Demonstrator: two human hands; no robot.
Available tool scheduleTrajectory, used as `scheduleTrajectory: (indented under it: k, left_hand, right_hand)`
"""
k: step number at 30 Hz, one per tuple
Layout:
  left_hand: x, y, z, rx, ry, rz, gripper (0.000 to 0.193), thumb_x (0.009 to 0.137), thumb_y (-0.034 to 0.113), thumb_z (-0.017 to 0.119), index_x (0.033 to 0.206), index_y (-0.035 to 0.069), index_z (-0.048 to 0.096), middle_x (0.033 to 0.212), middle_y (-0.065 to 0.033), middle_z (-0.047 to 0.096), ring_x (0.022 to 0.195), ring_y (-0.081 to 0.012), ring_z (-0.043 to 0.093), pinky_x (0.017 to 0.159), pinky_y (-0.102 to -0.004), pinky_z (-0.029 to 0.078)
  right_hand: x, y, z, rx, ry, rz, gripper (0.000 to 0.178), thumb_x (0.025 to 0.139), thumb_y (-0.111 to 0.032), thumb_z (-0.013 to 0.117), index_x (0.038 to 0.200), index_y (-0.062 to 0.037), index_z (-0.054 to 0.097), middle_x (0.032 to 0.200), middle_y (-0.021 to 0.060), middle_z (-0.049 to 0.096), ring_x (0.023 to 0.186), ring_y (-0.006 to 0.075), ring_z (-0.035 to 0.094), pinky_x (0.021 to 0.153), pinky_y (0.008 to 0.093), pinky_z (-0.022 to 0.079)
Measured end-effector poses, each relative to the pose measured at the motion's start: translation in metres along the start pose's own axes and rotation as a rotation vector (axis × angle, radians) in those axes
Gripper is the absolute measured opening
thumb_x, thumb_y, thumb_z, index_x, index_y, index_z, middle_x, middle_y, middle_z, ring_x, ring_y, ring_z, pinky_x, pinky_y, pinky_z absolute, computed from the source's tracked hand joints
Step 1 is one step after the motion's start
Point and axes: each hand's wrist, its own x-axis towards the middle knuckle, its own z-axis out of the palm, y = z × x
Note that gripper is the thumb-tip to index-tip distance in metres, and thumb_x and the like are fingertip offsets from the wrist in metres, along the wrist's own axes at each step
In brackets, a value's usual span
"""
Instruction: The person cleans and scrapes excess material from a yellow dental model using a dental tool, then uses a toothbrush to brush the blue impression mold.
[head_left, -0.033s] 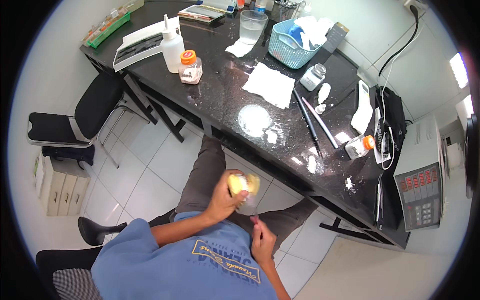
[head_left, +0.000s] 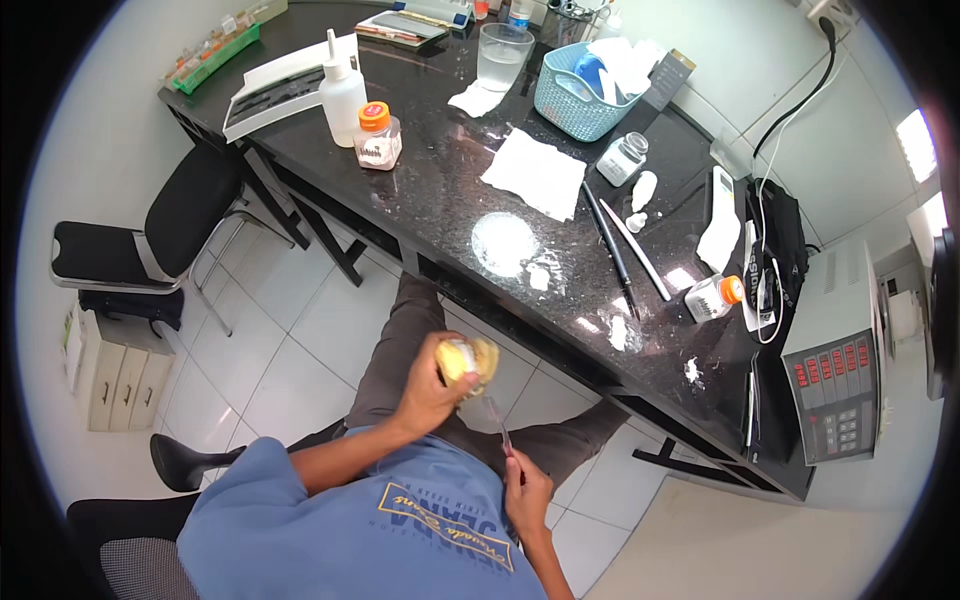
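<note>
In my left hand (head_left: 425,398) is a yellow block (head_left: 456,360) with a pale patch, resembling a plaster dental cast; my fingers wrap round its left side. My right hand (head_left: 527,492) grips a slim tool (head_left: 503,432) with a reddish handle and a thin, pale, blurred tip. That tip points up toward the block's underside; whether it touches cannot be made out. Both hands are above my lap, in front of the table edge.
On the black table (head_left: 430,190) lie a white cloth (head_left: 537,172), two pen-like sticks (head_left: 612,245), an orange-capped jar (head_left: 378,140), a squeeze bottle (head_left: 343,100), a glass of water (head_left: 502,60) and a blue basket (head_left: 575,105). A grey device with red digits (head_left: 832,390) stands right.
The yellow block and my left hand have shifted slightly left and up. My right hand is a little lower, and more of the tool's thin shaft shows between the hands.
</note>
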Motion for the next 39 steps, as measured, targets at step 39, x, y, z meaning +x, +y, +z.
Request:
scheduleTrajectory:
  k: [39]
  left_hand:
    - [-0.011, -0.004, -0.007, 0.102, -0.139, 0.046, 0.060, 0.093, 0.045, 0.070, 0.128, 0.002, 0.049, 0.108, -0.0096, 0.062, 0.099, -0.0178, 0.059, 0.091, -0.0319, 0.048]
  right_hand:
    - [0.014, -0.032, 0.012, 0.112, 0.082, -0.046, 0.023, 0.105, -0.018, 0.054, 0.117, -0.0019, 0.063, 0.090, 0.0162, 0.072, 0.071, 0.0263, 0.069, 0.070, 0.0358, 0.054]
